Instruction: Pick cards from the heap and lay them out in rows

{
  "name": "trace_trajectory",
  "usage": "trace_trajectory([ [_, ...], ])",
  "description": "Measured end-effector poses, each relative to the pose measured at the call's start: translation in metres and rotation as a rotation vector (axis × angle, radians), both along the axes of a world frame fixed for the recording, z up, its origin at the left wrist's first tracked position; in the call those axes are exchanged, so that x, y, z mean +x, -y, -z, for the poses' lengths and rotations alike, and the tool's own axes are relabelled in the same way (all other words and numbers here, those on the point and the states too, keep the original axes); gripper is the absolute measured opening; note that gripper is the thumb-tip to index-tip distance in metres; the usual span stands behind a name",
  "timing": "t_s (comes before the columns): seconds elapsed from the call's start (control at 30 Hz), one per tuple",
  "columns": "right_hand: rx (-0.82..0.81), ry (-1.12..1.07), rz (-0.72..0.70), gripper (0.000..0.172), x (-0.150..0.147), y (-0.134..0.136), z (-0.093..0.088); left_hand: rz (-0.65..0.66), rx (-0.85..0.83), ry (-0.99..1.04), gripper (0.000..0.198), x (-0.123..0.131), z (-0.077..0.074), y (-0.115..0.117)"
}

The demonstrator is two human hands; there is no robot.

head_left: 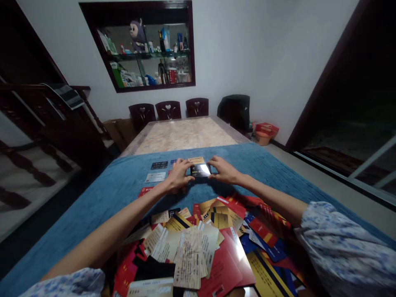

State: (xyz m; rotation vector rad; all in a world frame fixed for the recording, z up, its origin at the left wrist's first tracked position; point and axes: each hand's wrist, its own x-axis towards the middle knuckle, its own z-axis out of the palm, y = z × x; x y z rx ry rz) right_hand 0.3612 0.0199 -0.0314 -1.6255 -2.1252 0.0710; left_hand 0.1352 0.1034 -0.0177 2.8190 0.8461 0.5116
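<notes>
Over the remote feed I recognised a home's dining area by its long table (185,132), heart-cut chairs (168,114), wooden balustrade (21,87) and shelved plush toy (137,38).

Pale sleeves (337,247) are worn, kinda puffy and bunched; a small blue floral print is scattered over them; forearms (272,194) and hands (225,170) are left bare.

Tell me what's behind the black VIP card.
A gold card shows just beyond it, on the blue cloth; whatever lies directly under the black card is covered.
</notes>
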Motion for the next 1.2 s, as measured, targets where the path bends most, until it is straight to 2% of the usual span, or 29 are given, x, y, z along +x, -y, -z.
trace_trajectory([
  [0.13,-0.023,-0.001,0.002,0.051,-0.001,-0.015,0.008,-0.048,-0.04,-0.03,0.052,0.001,0.006,-0.011],
  [0.33,-0.08,0.027,0.033,0.048,-0.004,-0.03,0.015,-0.12,-0.088,-0.136,0.051,0.006,0.007,-0.019],
  [0.8,-0.197,0.08,0.079,0.047,-0.003,-0.047,0.016,-0.168,-0.109,-0.274,0.052,0.019,0.004,-0.029],
  [1.2,-0.253,0.058,0.133,0.049,-0.002,-0.056,0.017,-0.231,-0.13,-0.356,0.049,0.027,0.002,-0.028],
])
